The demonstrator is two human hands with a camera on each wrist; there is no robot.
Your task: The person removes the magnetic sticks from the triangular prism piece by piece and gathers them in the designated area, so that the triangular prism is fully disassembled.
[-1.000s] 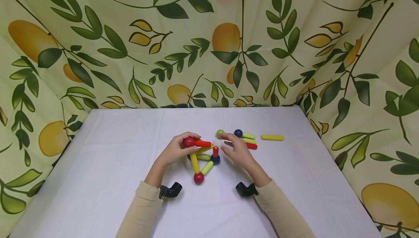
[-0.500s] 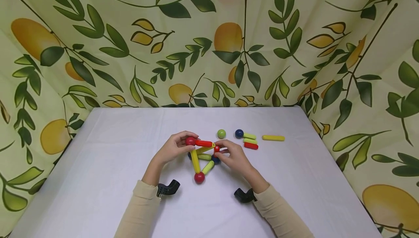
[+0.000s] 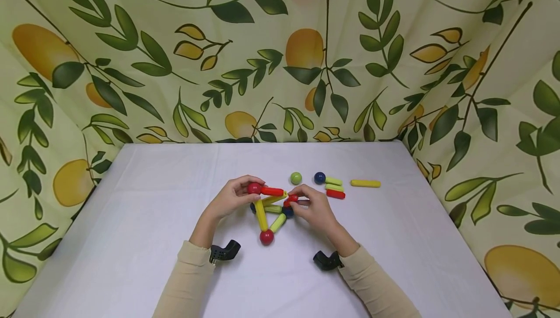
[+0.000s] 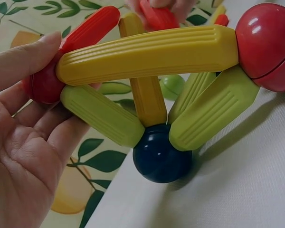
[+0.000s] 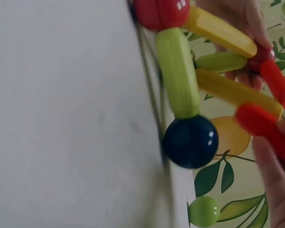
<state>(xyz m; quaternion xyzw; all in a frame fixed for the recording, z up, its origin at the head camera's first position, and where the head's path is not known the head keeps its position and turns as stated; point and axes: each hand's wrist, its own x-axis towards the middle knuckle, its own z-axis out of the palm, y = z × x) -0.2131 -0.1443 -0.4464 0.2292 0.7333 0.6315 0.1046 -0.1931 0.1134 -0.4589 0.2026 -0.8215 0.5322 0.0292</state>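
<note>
My left hand [image 3: 225, 199] grips the upper red ball [image 3: 254, 188] of a frame built from balls and ridged sticks. A red stick [image 3: 272, 191] and a yellow stick [image 3: 260, 215] branch from that ball. The yellow one runs to a lower red ball [image 3: 266, 237]. In the left wrist view, green sticks [image 4: 213, 109] and another yellow stick [image 4: 149, 102] meet at a dark blue ball [image 4: 162, 154]. My right hand [image 3: 317, 208] pinches a second red stick [image 5: 263, 126], tilted near another blue ball [image 5: 191, 142]; the right wrist view shows them apart.
Behind my right hand lie a loose green ball [image 3: 296, 178], a dark blue ball [image 3: 320, 178], short green sticks [image 3: 334, 181], a red stick [image 3: 335, 194] and a long yellow stick [image 3: 365, 183]. A leaf-patterned curtain [image 3: 262, 65] stands behind the white table [image 3: 153, 172].
My right hand has come left from near the loose pieces and taken hold of the red stick that stood upright on the blue ball. That stick now tilts. The left hand keeps its grip.
</note>
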